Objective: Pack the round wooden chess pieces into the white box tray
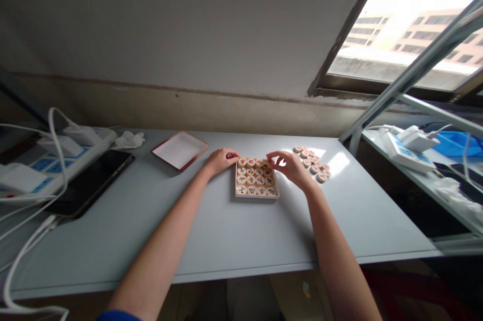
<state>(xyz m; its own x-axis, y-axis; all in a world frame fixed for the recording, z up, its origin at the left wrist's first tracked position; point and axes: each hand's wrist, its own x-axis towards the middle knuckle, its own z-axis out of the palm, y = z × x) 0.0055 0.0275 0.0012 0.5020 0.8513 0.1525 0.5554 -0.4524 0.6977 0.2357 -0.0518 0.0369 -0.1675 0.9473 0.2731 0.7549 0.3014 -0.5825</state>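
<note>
A shallow square box (257, 197) lies on the table, filled with rows of round wooden Chinese chess pieces (251, 180), dark characters in the nearer rows and red ones along the far row. My left hand (222, 161) is closed at the box's far left corner, thumb and fingers against its edge. At the far right corner, my right hand (289, 166) pinches a chess piece (270, 161) that its fingers partly cover. Right of that hand, several loose chess pieces with red marks (315, 162) lie in a cluster.
An upturned box lid (180, 151) with a white inside lies left of my left hand. Farther left are a black phone (90, 182), a power strip (49, 162) with white cables, and crumpled white tissue (129, 140). A metal frame (377, 104) rises at the right.
</note>
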